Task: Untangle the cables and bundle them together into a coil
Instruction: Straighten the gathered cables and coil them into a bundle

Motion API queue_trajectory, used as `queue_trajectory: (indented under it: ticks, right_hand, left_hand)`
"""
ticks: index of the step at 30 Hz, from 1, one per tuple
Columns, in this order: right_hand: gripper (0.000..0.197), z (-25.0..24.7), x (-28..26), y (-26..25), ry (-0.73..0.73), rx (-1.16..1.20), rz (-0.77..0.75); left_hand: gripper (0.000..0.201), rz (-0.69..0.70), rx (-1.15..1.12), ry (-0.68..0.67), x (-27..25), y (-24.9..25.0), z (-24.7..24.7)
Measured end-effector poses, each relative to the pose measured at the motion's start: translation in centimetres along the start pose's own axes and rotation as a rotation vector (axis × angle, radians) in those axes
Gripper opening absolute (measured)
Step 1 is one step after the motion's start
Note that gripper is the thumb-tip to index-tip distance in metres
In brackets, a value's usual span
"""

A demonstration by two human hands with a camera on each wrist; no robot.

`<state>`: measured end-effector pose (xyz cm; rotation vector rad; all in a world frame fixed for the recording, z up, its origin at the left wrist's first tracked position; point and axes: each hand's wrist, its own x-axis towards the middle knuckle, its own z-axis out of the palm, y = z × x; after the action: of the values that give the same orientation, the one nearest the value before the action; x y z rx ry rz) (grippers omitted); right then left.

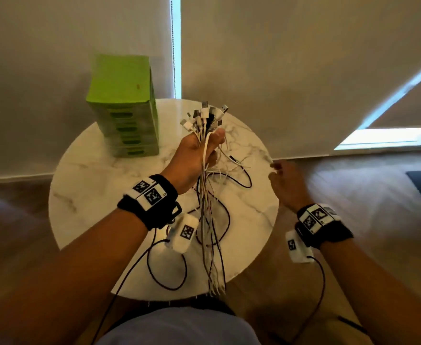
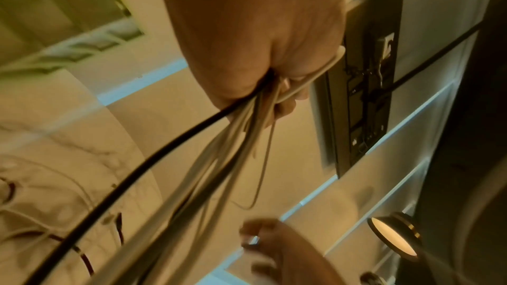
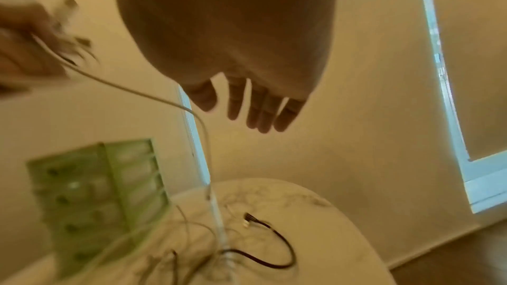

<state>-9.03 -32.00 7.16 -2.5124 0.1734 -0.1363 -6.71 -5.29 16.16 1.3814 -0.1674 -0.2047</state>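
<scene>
Cables (image 1: 205,135) — white and black — are bunched in the left hand (image 1: 199,151), fist clenched around them above the round marble table (image 1: 85,195), plugs fanning upward, loose ends trailing down. Right hand (image 1: 287,185) hovers right, fingers spread, holding nothing.

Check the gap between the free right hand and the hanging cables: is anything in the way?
Nothing visible blocks it. The right hand hangs open over the table's right edge, with only air between it and the cable bundle hanging from the left hand. The green box stack stands on the far left, off that path.
</scene>
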Motion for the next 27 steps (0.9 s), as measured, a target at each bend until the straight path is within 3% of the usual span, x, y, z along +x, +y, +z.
queue_trajectory:
  ticks: [2,4,6,10,15,18,22,23,27]
  right_hand:
    - [0.039,-1.3,-1.5,-3.1,-0.052,0.142,-0.117]
    - [0.039,-1.9,-3.1,-5.7,-0.121,0.125,-0.261]
    - [0.038,-1.9,-4.3,-6.4,-0.074,0.064,-0.298]
    - [0.028,-3.1,-5.8,-3.5,-0.078,0.124,-0.116]
    - [0.018,-4.1,-8.9,0.8,-0.099,0.137,0.004]
    - [0.017,-3.0,-10.8,4.6,-0.252,0.087,0.125]
    - [0.012,-0.4,-12.1,7.9,-0.512,0.040,0.226]
    - [0.016,-0.1,-12.2,7.7,-0.509,0.057,0.212]
    - [0.068,0.2,-11.0,3.9,-0.352,0.196,0.032]
  left_hand:
    - [0.021,-0.014,0.009,-0.048,0.0,-0.5,2.0]
    - [0.020,-0.028,0.024,-0.099,0.2,-1.0,3.9]
    - [0.022,-0.031,0.049,-0.150,0.3,-1.4,5.3]
    - [0.010,-0.024,0.119,-0.223,0.8,-2.8,6.5]
    - [0.008,-0.037,0.167,-0.151,1.0,-4.2,6.6]
    - [0.010,-0.079,0.083,-0.127,0.8,-4.3,7.0]
    - [0.017,-0.147,0.163,-0.159,0.1,-6.1,7.7]
    - [0.016,-0.174,0.169,-0.165,-0.1,-6.6,7.9]
    - [0.031,-0.224,0.187,-0.159,-0.5,-7.7,8.7]
